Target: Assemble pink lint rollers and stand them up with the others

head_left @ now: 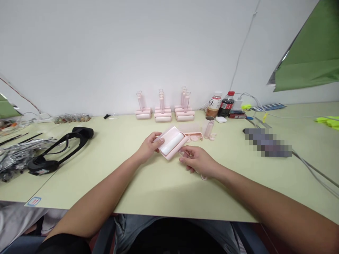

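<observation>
Left hand (pixel 148 148) grips a smooth pink case (pixel 169 137) containing a white cylinder (pixel 173 143); right hand (pixel 199 160), just beside the case, pinches a small translucent piece (pixel 184 153).

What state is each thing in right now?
Held pink case: tilted, gripped by left hand
Small clear piece: pinched in right hand
Rear pink case: open
Loose pink tube: upright
Back-row pink tubes: upright
White-capped bottle: upright, capped
Red-capped bottle: upright, capped
Black headset: set down on table
</observation>
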Motion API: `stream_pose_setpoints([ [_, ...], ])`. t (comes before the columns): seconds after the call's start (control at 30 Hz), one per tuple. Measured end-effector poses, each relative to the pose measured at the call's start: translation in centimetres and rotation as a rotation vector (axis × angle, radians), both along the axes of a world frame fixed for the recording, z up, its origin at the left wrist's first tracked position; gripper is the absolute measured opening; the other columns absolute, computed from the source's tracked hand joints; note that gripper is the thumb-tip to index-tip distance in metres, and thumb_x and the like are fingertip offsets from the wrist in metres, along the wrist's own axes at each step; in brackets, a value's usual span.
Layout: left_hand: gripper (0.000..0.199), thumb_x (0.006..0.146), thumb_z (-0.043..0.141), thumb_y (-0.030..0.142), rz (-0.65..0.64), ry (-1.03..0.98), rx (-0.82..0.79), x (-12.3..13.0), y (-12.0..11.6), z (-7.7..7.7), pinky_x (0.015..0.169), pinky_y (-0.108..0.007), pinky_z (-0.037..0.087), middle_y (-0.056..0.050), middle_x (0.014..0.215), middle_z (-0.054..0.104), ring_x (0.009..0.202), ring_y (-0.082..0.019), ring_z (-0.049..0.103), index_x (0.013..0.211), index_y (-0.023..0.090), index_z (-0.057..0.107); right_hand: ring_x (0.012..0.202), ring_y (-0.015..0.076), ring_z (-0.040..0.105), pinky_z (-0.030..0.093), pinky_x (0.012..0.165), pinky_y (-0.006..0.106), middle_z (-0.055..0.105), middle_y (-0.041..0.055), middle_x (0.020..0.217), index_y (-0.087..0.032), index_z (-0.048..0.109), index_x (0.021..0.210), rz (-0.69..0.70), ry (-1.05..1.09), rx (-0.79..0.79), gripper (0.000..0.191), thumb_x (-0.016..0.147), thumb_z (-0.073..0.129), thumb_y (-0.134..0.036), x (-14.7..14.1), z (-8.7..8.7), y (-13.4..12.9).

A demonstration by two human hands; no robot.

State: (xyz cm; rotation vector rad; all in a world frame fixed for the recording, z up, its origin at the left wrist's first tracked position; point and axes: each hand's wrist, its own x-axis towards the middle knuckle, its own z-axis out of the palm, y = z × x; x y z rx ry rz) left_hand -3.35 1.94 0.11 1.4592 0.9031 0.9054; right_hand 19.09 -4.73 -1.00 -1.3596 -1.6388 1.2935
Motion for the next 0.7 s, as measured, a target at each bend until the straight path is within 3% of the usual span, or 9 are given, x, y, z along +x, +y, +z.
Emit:
stream_pose_setpoints([
  [0.3,0.050,0.075,0.069,0.054,-0.004,-0.015,-0.051,0.8,-0.4,-0.2,0.063,-0.025,0.041,0.000,0.085,0.055,0.071,-0.012,0.051,0.107,0.019,0.053,0.054,0.0111,0.059,0.050,0.043,0.020,0.057,0.0000,0.075,-0.021,0.063,0.118,-0.006,-0.016,-0.004,0.037,0.083,0.062,-0.033,0.0,-0.1,0.0],
  [0.57,0.057,0.081,0.061,0.057,0.053,0.094,0.034,0.9,-0.6,-0.7,0.061,-0.025,0.039,-0.003,0.087,0.060,0.068,-0.014,0.052,0.124,0.021,0.053,0.056,0.0124,0.060,0.049,0.042,0.019,0.059,0.0015,0.076,-0.023,0.063,0.118,-0.037,-0.067,-0.002,0.036,0.084,0.061,-0.033,0.1,0.1,-0.1],
  [0.7,0.056,0.083,0.057,0.059,-0.009,0.104,0.080,1.1,-0.9,-0.4,0.060,-0.025,0.041,-0.002,0.082,0.062,0.065,-0.013,0.051,0.122,0.019,0.061,0.055,0.0122,0.059,0.048,0.041,0.019,0.058,0.0005,0.073,-0.023,0.064,0.117,-0.035,-0.091,0.025,0.034,0.084,0.060,-0.033,0.0,0.1,-0.2],
])
